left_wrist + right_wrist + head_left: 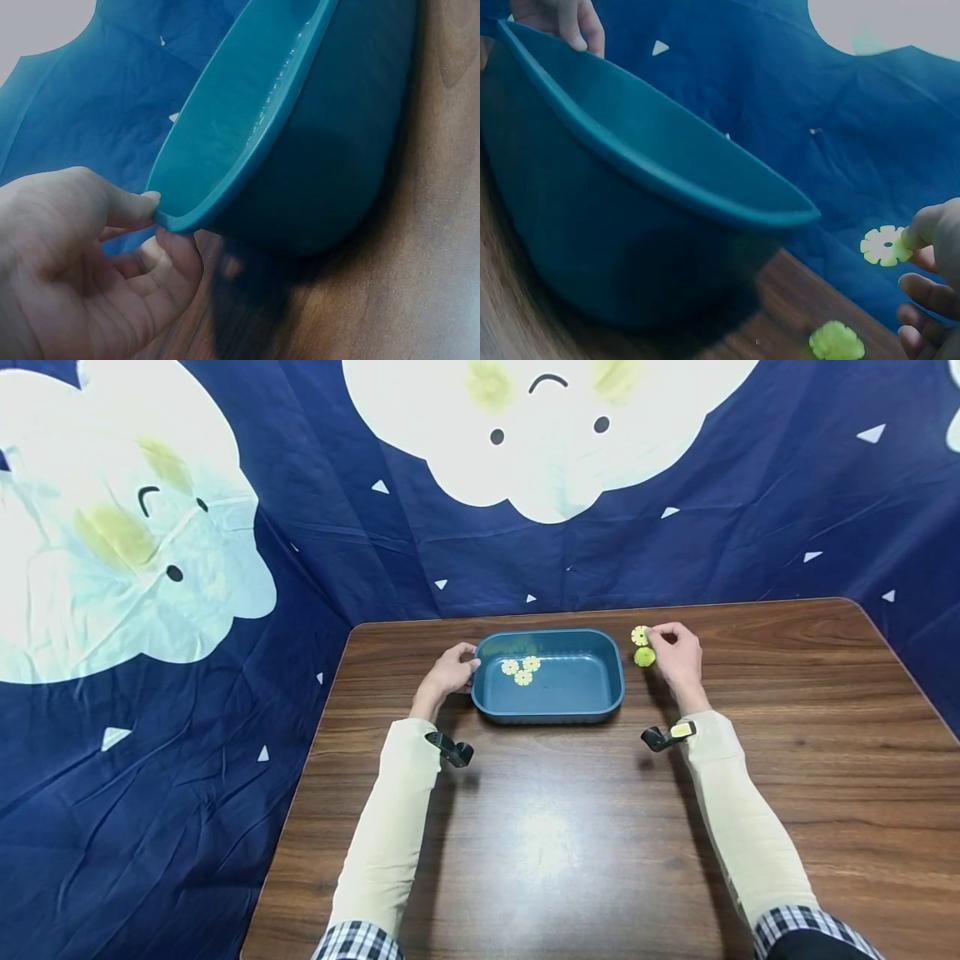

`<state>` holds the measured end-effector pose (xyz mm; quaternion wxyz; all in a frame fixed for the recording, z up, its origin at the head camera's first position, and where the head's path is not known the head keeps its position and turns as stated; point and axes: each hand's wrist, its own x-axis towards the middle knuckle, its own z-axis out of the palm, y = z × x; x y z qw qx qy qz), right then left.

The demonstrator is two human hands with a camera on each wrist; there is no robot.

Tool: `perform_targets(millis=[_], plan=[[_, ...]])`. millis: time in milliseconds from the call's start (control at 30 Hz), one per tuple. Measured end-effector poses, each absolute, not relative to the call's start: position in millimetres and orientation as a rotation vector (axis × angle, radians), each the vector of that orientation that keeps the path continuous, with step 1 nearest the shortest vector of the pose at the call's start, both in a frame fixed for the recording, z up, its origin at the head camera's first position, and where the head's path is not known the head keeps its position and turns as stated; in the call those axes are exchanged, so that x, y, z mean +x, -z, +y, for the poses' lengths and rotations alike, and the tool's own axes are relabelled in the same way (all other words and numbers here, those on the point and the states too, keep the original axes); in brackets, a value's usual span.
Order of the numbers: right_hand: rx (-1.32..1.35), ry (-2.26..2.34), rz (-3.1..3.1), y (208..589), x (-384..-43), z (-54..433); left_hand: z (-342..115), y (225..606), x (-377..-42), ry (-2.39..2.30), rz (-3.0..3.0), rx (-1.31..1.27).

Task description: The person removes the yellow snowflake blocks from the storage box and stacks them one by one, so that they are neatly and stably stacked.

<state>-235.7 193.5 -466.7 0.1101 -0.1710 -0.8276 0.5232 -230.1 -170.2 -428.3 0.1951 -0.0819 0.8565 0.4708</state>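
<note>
A teal rectangular basin (547, 702) stands on the wooden table. My left hand (452, 670) pinches its left rim between thumb and fingers, as the left wrist view shows up close. Inside the basin lie several pale yellow flower-shaped pieces (522, 677), grouped toward the left. To the right of the basin, my right hand (678, 653) pinches a yellow flower-shaped disc (886, 246) with a small hole in its middle, held above the table. Below that disc, a greener flower-shaped piece (837, 341) rests on the tabletop near the basin's right end.
The brown wooden table (540, 860) has its back edge close behind the basin. Behind it hangs a dark blue cloth (315, 527) with white clouds and small triangles. Each sleeve carries a small black wrist camera (450, 749).
</note>
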Motion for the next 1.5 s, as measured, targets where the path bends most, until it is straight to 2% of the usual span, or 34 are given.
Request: perform_targets(millis=[500,1500], plan=[[-0.618,-1.467,-2.556,484.6,-233.5,212.6,-170.5,427.1,-229.3,-1.323,2.407,-0.221],[-0.515,-1.238,-2.739,487.0,-239.0,212.5,-171.0,428.7,-230.2,-1.345,2.393,-0.225]])
